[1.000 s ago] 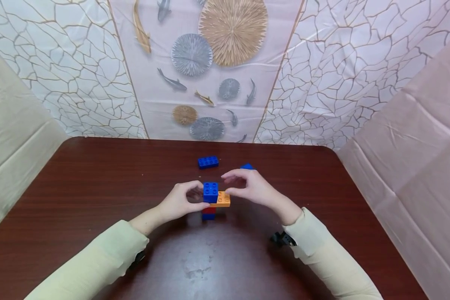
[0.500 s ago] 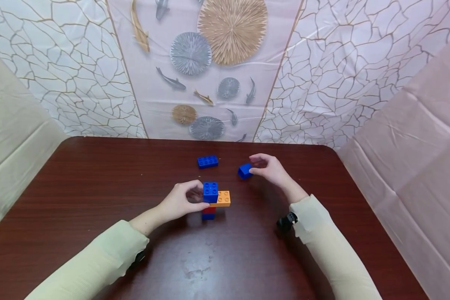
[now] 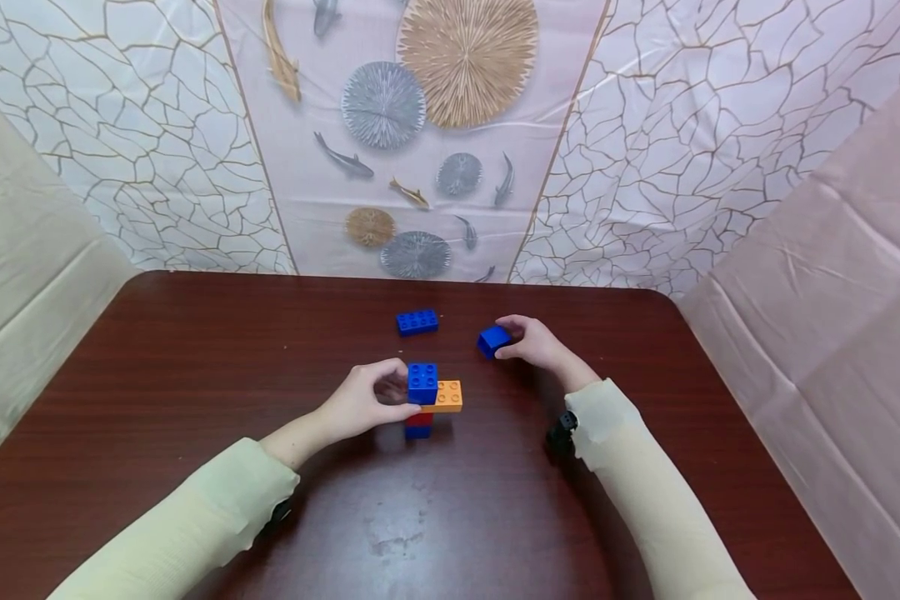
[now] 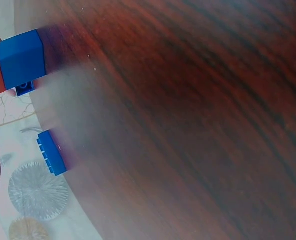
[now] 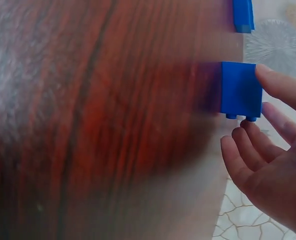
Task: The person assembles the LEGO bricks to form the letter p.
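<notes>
A small tower of toy building bricks (image 3: 418, 419) stands on the table, with blue at its foot, red above, an orange brick (image 3: 450, 397) jutting right, and a blue four-stud brick (image 3: 422, 383) on top. My left hand (image 3: 360, 404) grips it from the left, thumb in front and fingers behind. Its blue foot (image 4: 21, 59) shows in the left wrist view. Farther back on the right, my right hand (image 3: 536, 343) pinches a small blue brick (image 3: 493, 340) between thumb and index finger. That brick lies on its side, studs (image 5: 250, 119) towards the palm; the other fingers are spread off it.
A flat blue eight-stud brick (image 3: 417, 322) lies near the back of the dark wooden table (image 3: 217, 358), left of the right hand. Patterned cloth (image 3: 450, 233) hangs behind the table's back edge, and pale cloth walls (image 3: 817, 275) flank it.
My right hand has gone from beside the tower back and right to the small blue brick, where thumb and index finger now grip it. The left hand stays on the tower.
</notes>
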Demonstrator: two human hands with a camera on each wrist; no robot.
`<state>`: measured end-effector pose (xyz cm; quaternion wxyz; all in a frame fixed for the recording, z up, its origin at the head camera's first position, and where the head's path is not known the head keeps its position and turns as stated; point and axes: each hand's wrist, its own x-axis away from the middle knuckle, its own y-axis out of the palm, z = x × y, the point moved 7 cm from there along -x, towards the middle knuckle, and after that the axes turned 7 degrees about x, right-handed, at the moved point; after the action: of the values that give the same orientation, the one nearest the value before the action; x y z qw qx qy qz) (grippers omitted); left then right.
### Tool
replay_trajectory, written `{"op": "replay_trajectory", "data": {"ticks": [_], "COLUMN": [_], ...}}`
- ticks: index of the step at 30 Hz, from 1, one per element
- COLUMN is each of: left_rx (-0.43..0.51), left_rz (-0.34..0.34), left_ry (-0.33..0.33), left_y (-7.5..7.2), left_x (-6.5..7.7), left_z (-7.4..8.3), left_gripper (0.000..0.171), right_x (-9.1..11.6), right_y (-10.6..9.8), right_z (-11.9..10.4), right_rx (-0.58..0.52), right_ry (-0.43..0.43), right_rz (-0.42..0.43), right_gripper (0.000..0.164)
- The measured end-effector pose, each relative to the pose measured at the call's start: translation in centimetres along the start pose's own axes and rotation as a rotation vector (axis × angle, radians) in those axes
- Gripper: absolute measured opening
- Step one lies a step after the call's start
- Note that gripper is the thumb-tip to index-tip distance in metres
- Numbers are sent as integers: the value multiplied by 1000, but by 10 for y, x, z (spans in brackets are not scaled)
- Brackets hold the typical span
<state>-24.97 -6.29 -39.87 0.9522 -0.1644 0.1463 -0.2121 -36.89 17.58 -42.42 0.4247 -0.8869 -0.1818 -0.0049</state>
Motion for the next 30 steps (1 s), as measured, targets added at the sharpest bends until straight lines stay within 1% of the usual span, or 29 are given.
{"op": "replay_trajectory", "data": {"ticks": [7, 13, 18, 22, 26, 30], "left_rx": [-8, 0, 1, 6, 4, 1], "left_rz": [4, -7, -13, -12, -9, -8], "left_ry": [-3, -10, -18, -20, -15, -7], "left_y": [-1, 0, 1, 1, 0, 0], "left_x": [0, 0, 0, 0, 0, 1], "left_z": [1, 1, 0, -2, -2, -1], "left_gripper": [29, 27, 27, 27, 26, 26], "right_x": [-6, -8, -7, -5, -3, 1], "right_y": [5, 6, 5, 4, 2, -2], "right_z": [6, 10, 9, 10, 9, 9], "right_rx": [20, 49, 42, 18, -14, -83], "right_ry": [4, 15, 20, 44, 48, 53], "right_rz": [2, 22, 31, 38, 65, 99], "right_gripper": [55, 46, 41, 41, 40, 40]}}
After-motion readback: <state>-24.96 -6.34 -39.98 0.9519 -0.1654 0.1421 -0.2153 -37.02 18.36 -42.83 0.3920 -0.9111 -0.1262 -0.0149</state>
